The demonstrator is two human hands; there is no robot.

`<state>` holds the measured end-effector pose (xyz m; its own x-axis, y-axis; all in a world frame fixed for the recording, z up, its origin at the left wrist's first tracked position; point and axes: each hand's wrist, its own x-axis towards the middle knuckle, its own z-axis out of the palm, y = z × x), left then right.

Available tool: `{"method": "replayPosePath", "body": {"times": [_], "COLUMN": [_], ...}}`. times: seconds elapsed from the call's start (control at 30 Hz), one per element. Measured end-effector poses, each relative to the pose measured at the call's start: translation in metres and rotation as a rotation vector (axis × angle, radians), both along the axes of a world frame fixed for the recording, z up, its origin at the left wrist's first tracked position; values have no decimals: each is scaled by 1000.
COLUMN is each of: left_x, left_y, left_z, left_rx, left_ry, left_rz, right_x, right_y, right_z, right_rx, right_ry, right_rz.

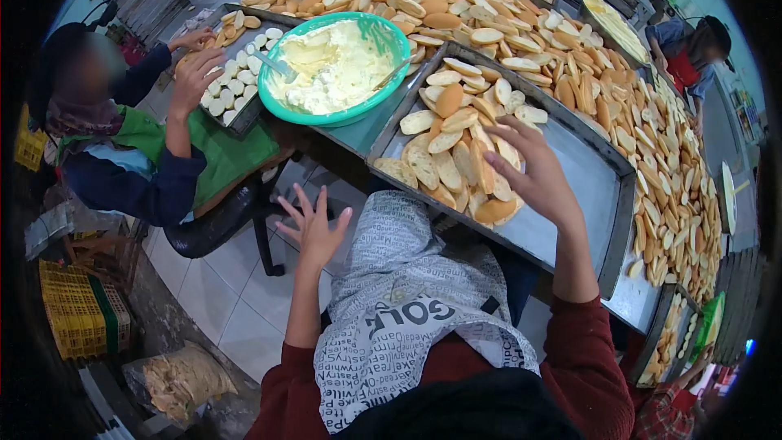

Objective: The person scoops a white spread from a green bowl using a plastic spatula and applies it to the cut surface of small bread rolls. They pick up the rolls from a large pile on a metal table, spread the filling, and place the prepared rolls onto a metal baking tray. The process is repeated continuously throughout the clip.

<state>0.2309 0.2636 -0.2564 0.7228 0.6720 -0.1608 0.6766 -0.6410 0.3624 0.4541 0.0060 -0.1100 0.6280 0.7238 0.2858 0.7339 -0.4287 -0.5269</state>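
Observation:
My left hand is raised in front of my apron, fingers spread, with nothing in it. My right hand reaches over a metal tray, its thumb and fingers apart on a heap of halved oval bread slices. Whether it bears on any one slice is hard to tell. The slices fill the tray's left part, some with pale cut sides up, others showing brown crust. Just beyond the tray's left corner stands a green basin of pale yellow cream, with a spatula in it.
A large pile of bread slices covers the table beyond my tray. At left a co-worker sits beside a tray holding cream-topped pieces. Another person works at the far right. Yellow crates and a sack are on the floor.

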Motion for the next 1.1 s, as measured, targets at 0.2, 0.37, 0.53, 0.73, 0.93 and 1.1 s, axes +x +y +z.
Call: {"method": "replayPosePath", "body": {"times": [0.2,0.37,0.53,0.73,0.93,1.1], "left_x": [17,21,69,101,90,93], "left_y": [0,8,-28,-28,-35,-26], "left_z": [15,-6,17,3,6,1], "left_rx": [-55,-813,-950,-996,-939,-914], "left_ry": [-267,-611,-599,-700,-722,-760], "left_rz": [-32,158,186,267,323,324], "right_x": [23,36,11,-21,-67,-69], "right_y": [-9,-67,-78,-75,-75,-66], "right_z": [-18,-60,-75,-80,-104,-120], "right_rx": [-156,-262,-300,-68,-17,-53], "right_ry": [-25,170,544,253,-19,-187], "right_rz": [-234,-395,-441,-389,-221,-124]}}
